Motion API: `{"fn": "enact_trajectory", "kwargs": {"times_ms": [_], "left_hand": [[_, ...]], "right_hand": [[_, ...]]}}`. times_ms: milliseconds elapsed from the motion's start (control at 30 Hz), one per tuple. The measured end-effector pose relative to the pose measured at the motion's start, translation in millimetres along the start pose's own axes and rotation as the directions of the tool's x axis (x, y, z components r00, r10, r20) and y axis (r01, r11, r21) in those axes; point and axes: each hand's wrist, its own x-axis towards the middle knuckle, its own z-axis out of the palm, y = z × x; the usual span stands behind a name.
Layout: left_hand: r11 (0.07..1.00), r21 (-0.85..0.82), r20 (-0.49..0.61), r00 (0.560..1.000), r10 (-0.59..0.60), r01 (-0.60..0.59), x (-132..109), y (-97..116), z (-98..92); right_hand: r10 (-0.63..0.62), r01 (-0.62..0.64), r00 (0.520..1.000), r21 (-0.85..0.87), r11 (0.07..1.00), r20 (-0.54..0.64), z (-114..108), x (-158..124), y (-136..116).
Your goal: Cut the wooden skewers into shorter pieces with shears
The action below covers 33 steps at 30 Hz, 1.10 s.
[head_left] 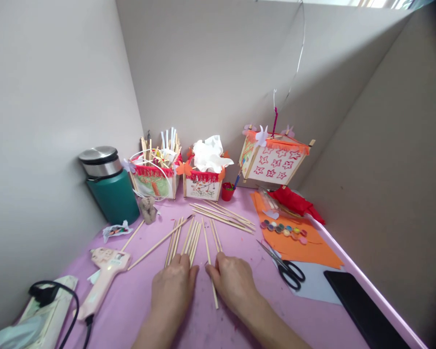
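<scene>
Both my hands rest palm down on the pink table, side by side. My left hand lies with its fingertips on the near ends of a bundle of thin wooden sticks. My right hand has its fingers curled down onto the sticks beside it; one long stick runs between the two hands. More sticks lie fanned out further back. Whether either hand pinches a stick is hidden by the fingers.
A pink glue gun and power strip lie left. Scissors, orange paper, paint pots and a black slab lie right. A green flask, two paper boxes and a hanging lantern stand behind.
</scene>
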Motion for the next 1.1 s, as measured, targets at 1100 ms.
{"fn": "enact_trajectory", "kwargs": {"times_ms": [1100], "left_hand": [[0.998, -0.057, 0.061, 0.998, -0.016, 0.019, -6, 6, -2.3]], "right_hand": [[0.016, -0.013, 0.999, -0.072, 0.997, 0.045, -22, 19, 20]]}}
